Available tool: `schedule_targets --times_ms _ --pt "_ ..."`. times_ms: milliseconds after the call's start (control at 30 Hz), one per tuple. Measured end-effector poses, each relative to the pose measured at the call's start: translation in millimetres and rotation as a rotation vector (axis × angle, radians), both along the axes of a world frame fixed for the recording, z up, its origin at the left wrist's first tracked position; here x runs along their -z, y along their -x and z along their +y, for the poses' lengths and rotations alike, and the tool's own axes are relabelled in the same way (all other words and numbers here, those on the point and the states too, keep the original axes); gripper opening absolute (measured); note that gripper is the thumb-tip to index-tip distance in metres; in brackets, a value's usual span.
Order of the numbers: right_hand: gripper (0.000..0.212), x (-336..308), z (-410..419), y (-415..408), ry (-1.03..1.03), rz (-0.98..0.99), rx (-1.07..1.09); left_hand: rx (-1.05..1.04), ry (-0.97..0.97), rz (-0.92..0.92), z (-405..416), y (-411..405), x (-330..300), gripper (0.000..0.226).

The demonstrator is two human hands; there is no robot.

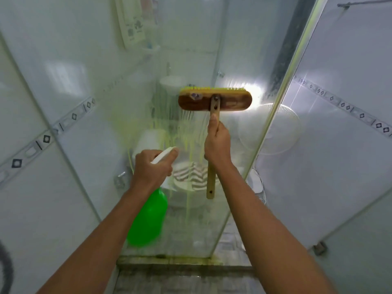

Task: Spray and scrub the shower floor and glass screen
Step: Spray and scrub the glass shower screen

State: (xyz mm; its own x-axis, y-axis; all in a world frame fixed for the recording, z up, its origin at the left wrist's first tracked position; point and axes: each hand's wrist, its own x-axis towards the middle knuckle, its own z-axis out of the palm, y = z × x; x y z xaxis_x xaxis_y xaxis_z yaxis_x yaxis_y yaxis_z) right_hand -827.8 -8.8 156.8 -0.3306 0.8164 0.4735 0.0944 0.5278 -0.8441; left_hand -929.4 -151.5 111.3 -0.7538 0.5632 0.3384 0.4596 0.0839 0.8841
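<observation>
Presently, the glass screen [191, 49] is being worked on rather than the floor. The scrub brush [215, 100], a wooden block with yellow-green bristles, is held high against the glass with the bristles turned toward the pane. Its wooden handle [211, 183] is clasped by the right hand [217, 143], fingers wrapped round the shaft and thumb laid along it just below the brush head. The green spray bottle [147, 219] is held lower and to the left, near the glass; the left hand [152, 166] is curled round its white trigger head [164, 154], with the nozzle aimed at the pane.

Yellow-green cleaner is seen streaked down the middle of the screen below the brush, with runs reaching toward the bottom edge. The spraying of this central zone is therefore judged to be done, and scrubbing of it is judged to be under way. The upper part of the pane and its outer margins show little or no coating, so these are judged to be outstanding.

A greenish residue is visible along the sill [165, 261] at the foot of the screen. The shower floor [180, 281] appears dark and possibly wet, though it cannot be told from this blurred strip whether it has been scrubbed.
</observation>
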Motion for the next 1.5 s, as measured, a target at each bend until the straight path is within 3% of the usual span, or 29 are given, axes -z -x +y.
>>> schedule_targets --times_ms 167,267,367,500,667,767,867,967,1100,1200,1300,1500 --pt "0.045 -61.4 16.0 1.7 -0.094 0.042 0.037 -0.028 -0.023 -0.032 2.4 -5.8 19.6 0.068" --pt "0.045 -66.0 16.0 1.5 -0.103 0.051 0.005 -0.006 0.003 0.015 5.1 -4.3 23.3 0.06" --pt "0.044 -53.2 15.9 2.3 -0.116 0.056 0.015 -0.042 -0.037 -0.001 9.3 -3.7 26.9 0.068" --pt "0.038 2.3 15.5 4.7 -0.088 0.054 0.001 -0.128 -0.121 0.017 8.5 -0.2 25.5 0.071" --pt "0.029 130.7 5.4 1.0 0.014 -0.087 -0.054 -0.147 -0.138 0.083 5.7 6.6 33.9 0.061" --pt "0.047 203.2 -11.2 -6.1 0.154 -0.232 -0.08 -0.17 -0.141 0.055 4.7 12.2 43.0 0.058" --pt "0.057 229.0 -22.7 -11.0 0.24 -0.295 -0.067 -0.164 -0.125 0.075 1.1 12.2 50.8 0.058" --pt "0.051 189.7 -25.2 5.7 0.167 -0.188 -0.048 -0.179 -0.114 0.093 -8.0 15.7 52.9 0.057" --pt "0.049 74.0 -20.9 41.4 -0.026 -0.108 -0.047 -0.21 -0.102 0.081 -14.0 21.2 44.9 0.053" --pt "0.047 30.8 -17.4 52.7 -0.101 -0.057 -0.06 -0.221 -0.108 0.075 -20.2 21.3 38.6 0.05" --pt "0.048 69.3 -13.8 43.8 -0.083 -0.125 -0.052 -0.236 -0.125 0.056 -25.7 24.6 35.4 0.054" --pt "0.048 194.6 -28.3 30.8 -0.046 -0.51 -0.116 -0.257 -0.137 -0.024 -40.7 28.6 42.5 0.056"
